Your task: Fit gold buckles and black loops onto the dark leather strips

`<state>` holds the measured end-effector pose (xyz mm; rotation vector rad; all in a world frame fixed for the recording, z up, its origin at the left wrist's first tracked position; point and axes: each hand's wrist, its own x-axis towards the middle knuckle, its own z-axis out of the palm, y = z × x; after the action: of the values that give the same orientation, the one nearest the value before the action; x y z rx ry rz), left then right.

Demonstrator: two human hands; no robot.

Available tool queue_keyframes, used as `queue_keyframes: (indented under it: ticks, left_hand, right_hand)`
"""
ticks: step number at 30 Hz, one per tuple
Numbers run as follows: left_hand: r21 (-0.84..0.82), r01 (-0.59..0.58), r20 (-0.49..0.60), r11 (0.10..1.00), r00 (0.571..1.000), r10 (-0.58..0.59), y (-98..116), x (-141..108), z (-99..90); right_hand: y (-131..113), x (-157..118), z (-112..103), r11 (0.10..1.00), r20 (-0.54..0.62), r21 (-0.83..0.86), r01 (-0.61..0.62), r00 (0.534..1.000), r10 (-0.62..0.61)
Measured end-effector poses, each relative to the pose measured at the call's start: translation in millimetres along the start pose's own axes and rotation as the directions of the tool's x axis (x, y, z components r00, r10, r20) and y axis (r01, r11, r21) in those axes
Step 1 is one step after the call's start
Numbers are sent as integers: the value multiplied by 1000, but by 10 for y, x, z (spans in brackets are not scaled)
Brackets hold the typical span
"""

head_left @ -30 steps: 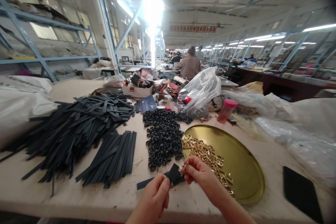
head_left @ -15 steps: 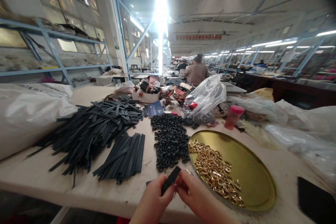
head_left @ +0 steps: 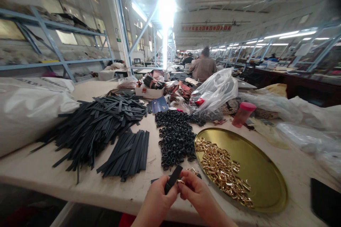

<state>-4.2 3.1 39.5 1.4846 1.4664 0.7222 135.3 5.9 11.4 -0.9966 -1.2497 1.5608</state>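
My left hand [head_left: 162,191] is closed round a flat black strap [head_left: 174,177], whose end sticks up past the fingers. Pinched in my right hand [head_left: 190,186] is a small gold buckle [head_left: 180,181], held close against the strap; whether the strap passes through it I cannot tell. Right of my hands lies an oval gold tray [head_left: 266,170] with many gold buckles [head_left: 222,170] heaped on its left side. Just beyond my hands is a pile of small black loops [head_left: 176,138]. A bundle of black straps [head_left: 130,154] lies to the left.
A bigger heap of black strips [head_left: 98,127] and a white sack [head_left: 32,113] take up the left. Farther back are a box [head_left: 149,92], a clear plastic bag [head_left: 217,92] and a pink-lidded jar [head_left: 243,115]. A black flat object [head_left: 325,198] lies at far right. A person [head_left: 204,65] sits beyond.
The gold buckle now shows between my right fingers by the strap. My right hand has turned slightly, and the strap end stands more upright. The whole view has shifted a little.
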Motion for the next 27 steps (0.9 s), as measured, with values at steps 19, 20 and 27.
queue_keyframes:
  ticks: [19,20,27]
  left_hand:
    - [146,-120,285,982,955,75,-71,-88,-203]
    - [164,-124,299,979,952,71,-69,-93,-213]
    - [-43,-49,268,998,962,59,-15,-153,-173]
  right_hand:
    - [116,23,179,746,-204,644,-167,903,378]
    - [124,16,170,741,-185,642,-197,898,399]
    - [205,-69,225,918,-175,338,-206,945,276]
